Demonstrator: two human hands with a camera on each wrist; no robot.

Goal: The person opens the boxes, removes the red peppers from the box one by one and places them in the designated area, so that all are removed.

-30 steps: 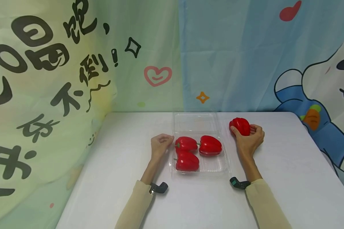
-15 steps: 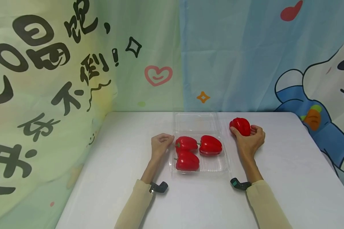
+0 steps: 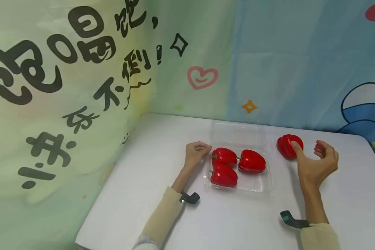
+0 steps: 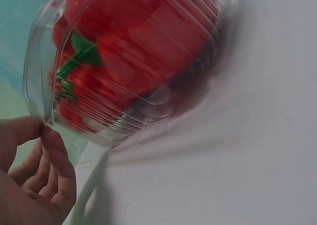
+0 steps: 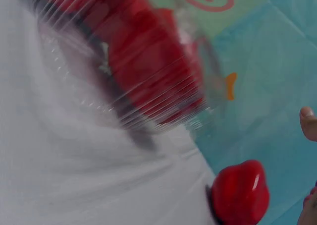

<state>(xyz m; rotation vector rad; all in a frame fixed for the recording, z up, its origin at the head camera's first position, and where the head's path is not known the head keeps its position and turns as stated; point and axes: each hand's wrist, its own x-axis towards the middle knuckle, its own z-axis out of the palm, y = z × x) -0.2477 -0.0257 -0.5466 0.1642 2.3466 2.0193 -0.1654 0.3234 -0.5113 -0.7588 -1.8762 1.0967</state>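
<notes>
A clear plastic clamshell box (image 3: 253,184) lies with its lid (image 3: 237,133) folded back. Three red bell peppers sit inside: one at the back left (image 3: 225,155), another at the right (image 3: 252,161), a third at the front left (image 3: 224,175). My left hand (image 3: 195,155) pinches the box's left rim between thumb and fingertips, as the left wrist view shows. A fourth bell pepper (image 3: 287,146) rests on the table right of the box. My right hand (image 3: 319,168) is raised off it, thumb and fingers apart; the right wrist view has the pepper (image 5: 241,193) standing free of the thumb (image 5: 309,125).
The white table (image 3: 237,218) ends at a printed curtain (image 3: 268,69) close behind the lid. A second stretch of curtain (image 3: 65,121) runs along the left side. Dark wrist cameras sit on both forearms.
My right hand has let go of the fourth pepper and pulled back to the right. That pepper stays on the table. The head view has turned right; my left hand keeps its pinch on the rim.
</notes>
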